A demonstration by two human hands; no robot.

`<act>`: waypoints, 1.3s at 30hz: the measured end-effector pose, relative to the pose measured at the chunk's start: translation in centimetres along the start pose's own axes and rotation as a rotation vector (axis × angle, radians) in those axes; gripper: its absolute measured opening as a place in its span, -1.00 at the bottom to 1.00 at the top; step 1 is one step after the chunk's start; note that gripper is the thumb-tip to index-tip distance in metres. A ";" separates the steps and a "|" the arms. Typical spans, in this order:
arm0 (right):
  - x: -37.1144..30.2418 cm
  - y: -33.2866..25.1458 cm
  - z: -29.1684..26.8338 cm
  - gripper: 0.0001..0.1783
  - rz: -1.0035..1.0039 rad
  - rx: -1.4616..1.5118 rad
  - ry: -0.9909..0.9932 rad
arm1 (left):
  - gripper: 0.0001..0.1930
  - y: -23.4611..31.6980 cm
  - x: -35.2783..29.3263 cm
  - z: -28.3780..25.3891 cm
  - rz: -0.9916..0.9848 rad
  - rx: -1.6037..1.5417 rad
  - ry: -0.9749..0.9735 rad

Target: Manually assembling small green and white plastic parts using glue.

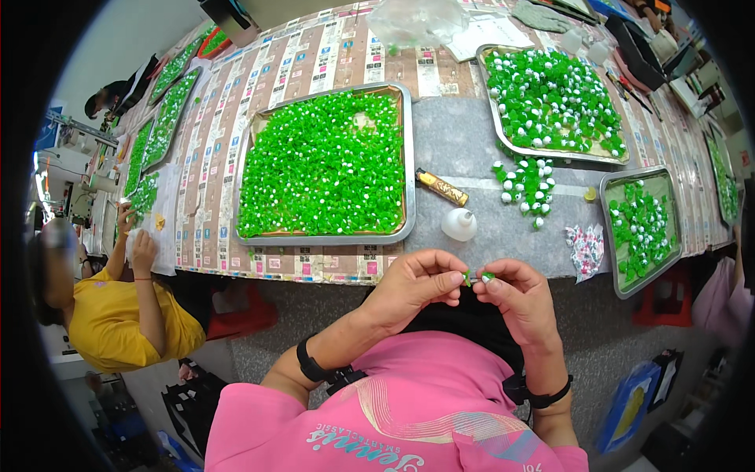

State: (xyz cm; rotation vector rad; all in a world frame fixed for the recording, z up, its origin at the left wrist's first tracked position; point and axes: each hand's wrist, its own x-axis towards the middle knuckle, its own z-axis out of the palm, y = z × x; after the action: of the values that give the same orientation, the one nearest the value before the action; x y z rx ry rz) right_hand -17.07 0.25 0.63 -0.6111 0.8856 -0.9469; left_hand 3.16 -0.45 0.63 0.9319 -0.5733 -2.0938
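Note:
Above the table's front edge, my left hand [417,285] pinches a small green plastic piece [467,278] between thumb and fingertips. Almost touching it, a green-and-white piece [487,277] is pinched in my right hand [521,303]. Whether the two pieces join cannot be made out. A white squeeze bottle [458,225] stands on the grey mat [440,130] just beyond my fingers, with a gold-and-brown tube [442,188] lying behind it. Farther right on the mat is a loose pile of green pieces with white balls [527,186].
A metal tray [410,169] of green pieces lies left, another tray [503,145] back right, and a smaller tray [609,236] right. Near it rests a floral cloth [584,252]. A person in yellow [126,322] works at left. A plastic bag [417,22] lies at the back.

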 end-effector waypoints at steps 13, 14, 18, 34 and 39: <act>-0.5 -0.5 0.8 -0.73 -0.094 -0.178 0.003 | -0.84 0.0 0.1 0.3 0.015 0.106 0.029; -0.5 -0.5 1.0 -0.73 -0.118 -0.191 0.004 | -0.84 -0.1 0.1 0.3 0.019 0.104 0.026; -0.6 -0.4 0.9 -0.75 -0.172 -0.281 0.022 | -0.82 -0.1 0.1 0.2 0.019 0.106 0.017; -0.8 -0.2 1.0 -0.80 -0.206 -0.348 0.068 | -0.85 -0.4 0.2 0.0 0.040 0.156 0.023; -0.8 -0.4 1.1 -0.82 -0.248 -0.392 0.081 | -0.84 0.1 -0.2 0.3 0.067 0.213 0.009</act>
State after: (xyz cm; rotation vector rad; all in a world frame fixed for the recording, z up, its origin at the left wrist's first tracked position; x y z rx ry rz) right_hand -16.54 0.86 1.78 -1.0420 1.0971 -1.0320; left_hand 3.03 -0.32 0.94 1.0256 -0.8236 -1.9950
